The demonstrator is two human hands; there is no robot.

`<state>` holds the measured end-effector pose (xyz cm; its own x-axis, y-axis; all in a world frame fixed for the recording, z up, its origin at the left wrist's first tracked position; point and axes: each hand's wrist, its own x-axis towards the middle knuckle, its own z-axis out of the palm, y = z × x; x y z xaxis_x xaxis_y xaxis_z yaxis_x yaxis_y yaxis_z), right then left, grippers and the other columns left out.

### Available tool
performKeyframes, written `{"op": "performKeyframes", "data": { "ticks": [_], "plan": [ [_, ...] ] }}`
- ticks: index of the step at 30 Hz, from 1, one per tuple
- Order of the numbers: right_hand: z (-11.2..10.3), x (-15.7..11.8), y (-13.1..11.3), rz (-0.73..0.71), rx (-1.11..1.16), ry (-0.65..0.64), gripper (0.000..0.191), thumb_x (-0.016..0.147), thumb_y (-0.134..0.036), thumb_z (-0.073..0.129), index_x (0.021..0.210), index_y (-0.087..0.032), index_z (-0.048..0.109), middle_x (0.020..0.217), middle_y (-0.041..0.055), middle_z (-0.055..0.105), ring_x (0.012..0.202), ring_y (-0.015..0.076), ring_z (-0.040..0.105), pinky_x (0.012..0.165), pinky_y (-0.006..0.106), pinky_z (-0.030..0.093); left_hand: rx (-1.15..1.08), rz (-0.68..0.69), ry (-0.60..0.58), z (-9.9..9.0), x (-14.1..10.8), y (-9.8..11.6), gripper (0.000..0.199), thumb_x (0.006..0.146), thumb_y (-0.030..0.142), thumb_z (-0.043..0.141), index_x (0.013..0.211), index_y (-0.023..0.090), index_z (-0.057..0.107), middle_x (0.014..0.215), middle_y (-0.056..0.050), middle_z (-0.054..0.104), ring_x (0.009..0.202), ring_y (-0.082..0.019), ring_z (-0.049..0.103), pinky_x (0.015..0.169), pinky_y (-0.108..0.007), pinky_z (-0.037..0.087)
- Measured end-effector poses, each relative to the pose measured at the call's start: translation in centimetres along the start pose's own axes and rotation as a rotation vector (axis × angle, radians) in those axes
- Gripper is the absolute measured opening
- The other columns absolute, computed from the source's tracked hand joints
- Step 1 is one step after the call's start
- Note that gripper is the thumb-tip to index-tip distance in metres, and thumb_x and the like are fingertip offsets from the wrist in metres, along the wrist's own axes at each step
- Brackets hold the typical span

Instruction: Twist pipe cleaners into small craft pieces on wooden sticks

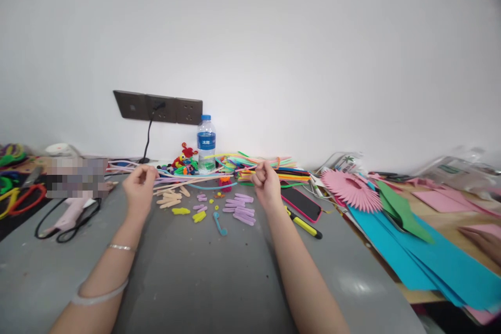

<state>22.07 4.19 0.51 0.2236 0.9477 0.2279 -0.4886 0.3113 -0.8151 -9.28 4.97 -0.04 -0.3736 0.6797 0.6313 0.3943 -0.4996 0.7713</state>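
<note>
My left hand (141, 188) is raised over the grey table, fingers closed in a pinch. Level with it, my right hand (267, 182) is closed too, its fingers curled toward the left. A thin pale pipe cleaner (207, 178) seems to run between them, though other strands behind blur its ends. Below lie bent lilac pieces (240, 209), peach pieces (169, 198), yellow pieces (181, 211) and a curled blue piece (219, 223). A bundle of coloured pipe cleaners (293, 175) lies behind my right hand.
A water bottle (206, 141) stands by the wall beside small colourful figures (186, 159). Right are a phone (301, 203), yellow cutter (305, 224), pink paper fan (352, 190) and blue sheets (430, 255). Left are a corded pink tool (68, 214) and scissors (29, 199). Another person's hand (483, 242) shows far right.
</note>
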Motion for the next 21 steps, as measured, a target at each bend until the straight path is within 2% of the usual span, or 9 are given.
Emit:
{"op": "performKeyframes", "data": {
  "ticks": [4, 7, 9, 10, 12, 13, 15, 18, 21],
  "plan": [
    [-0.1, 0.0, 0.0, -0.084, 0.026, 0.083, 0.033, 0.088, -0.050, 0.060, 0.073, -0.021, 0.052, 0.048, -0.0139, 0.016, 0.039, 0.0060, 0.011, 0.040, 0.020, 0.019, -0.007, 0.031, -0.074, 0.3, -0.4, 0.0, 0.037, 0.094, 0.035, 0.048, 0.061, 0.020, 0.047, 0.056, 0.003, 0.048, 0.055, -0.012, 0.045, 0.055, -0.024, 0.039],
    [0.2, -0.2, 0.4, -0.292, -0.109, 0.151, 0.027, 0.088, -0.046, 0.061, 0.095, -0.020, 0.060, 0.056, -0.0088, 0.044, 0.047, 0.0084, 0.040, 0.052, 0.021, 0.039, -0.005, 0.044, -0.078, 0.9, -0.9, -0.5, 0.032, 0.099, 0.039, 0.040, 0.080, 0.019, 0.056, 0.071, -0.001, 0.062, 0.064, -0.014, 0.056, 0.061, -0.026, 0.046],
    [0.4, -0.3, 0.7, -0.423, -0.228, 0.126, 0.040, 0.089, -0.049, 0.058, 0.119, -0.023, 0.058, 0.088, 0.0013, 0.067, 0.080, 0.0147, 0.064, 0.081, 0.031, 0.050, -0.001, 0.069, -0.066, 1.2, -1.1, -0.7, 0.031, 0.100, 0.041, 0.040, 0.109, 0.019, 0.060, 0.103, -0.009, 0.070, 0.094, -0.019, 0.066, 0.082, -0.031, 0.052],
    [0.5, -0.4, 0.9, -0.464, -0.274, 0.084, 0.049, 0.090, -0.053, 0.054, 0.131, -0.025, 0.053, 0.112, 0.0060, 0.068, 0.103, 0.0190, 0.064, 0.096, 0.039, 0.047, 0.009, 0.093, -0.075, 1.3, -1.2, -0.7, 0.037, 0.100, 0.042, 0.040, 0.125, 0.019, 0.055, 0.124, -0.012, 0.066, 0.115, -0.021, 0.062, 0.098, -0.036, 0.049],
    [0.6, -0.4, 1.3, -0.490, -0.326, -0.025, 0.063, 0.093, -0.061, 0.041, 0.148, -0.031, 0.039, 0.148, 0.0078, 0.050, 0.138, 0.0250, 0.046, 0.114, 0.050, 0.032, 0.035, 0.149, -0.125, 1.5, -1.4, -0.7, 0.055, 0.100, 0.047, 0.039, 0.149, 0.022, 0.037, 0.157, -0.013, 0.039, 0.146, -0.024, 0.034, 0.121, -0.041, 0.026],
    [0.7, -0.4, 1.5, -0.482, -0.339, -0.077, 0.066, 0.094, -0.065, 0.035, 0.152, -0.034, 0.032, 0.156, 0.0059, 0.041, 0.146, 0.0260, 0.036, 0.118, 0.053, 0.026, 0.042, 0.173, -0.161, 1.5, -1.5, -0.7, 0.063, 0.100, 0.051, 0.037, 0.155, 0.023, 0.027, 0.164, -0.011, 0.025, 0.152, -0.024, 0.020, 0.125, -0.042, 0.015],
    [0.7, -0.4, 1.9, -0.454, -0.356, -0.149, 0.069, 0.094, -0.069, 0.025, 0.156, -0.037, 0.024, 0.162, 0.0014, 0.030, 0.151, 0.0263, 0.024, 0.121, 0.054, 0.020, 0.035, 0.199, -0.231, 1.5, -1.7, -0.7, 0.075, 0.098, 0.060, 0.033, 0.160, 0.024, 0.012, 0.169, -0.008, 0.006, 0.155, -0.025, 0.004, 0.126, -0.043, 0.003],
    [0.7, -0.4, 2.5, -0.450, -0.391, -0.208, 0.072, 0.095, -0.070, 0.020, 0.158, -0.036, 0.018, 0.164, -0.0004, 0.024, 0.153, 0.0270, 0.018, 0.123, 0.055, 0.017, 0.010, 0.217, -0.321, 1.7, -2.0, -0.9, 0.086, 0.093, 0.070, 0.030, 0.160, 0.025, 0.002, 0.169, -0.006, -0.004, 0.154, -0.028, -0.005, 0.125, -0.048, -0.003],
    [0.8, -0.8, 2.6, -0.530, -0.462, -0.240, 0.070, 0.097, -0.066, 0.019, 0.159, -0.034, 0.013, 0.166, 0.0024, 0.021, 0.154, 0.0271, 0.015, 0.123, 0.057, 0.012, 0.016, 0.219, -0.389, 2.1, -2.6, -1.2, 0.089, 0.091, 0.074, 0.028, 0.160, 0.026, -0.002, 0.168, -0.007, -0.008, 0.153, -0.033, -0.007, 0.123, -0.057, -0.001]
  ]
}}
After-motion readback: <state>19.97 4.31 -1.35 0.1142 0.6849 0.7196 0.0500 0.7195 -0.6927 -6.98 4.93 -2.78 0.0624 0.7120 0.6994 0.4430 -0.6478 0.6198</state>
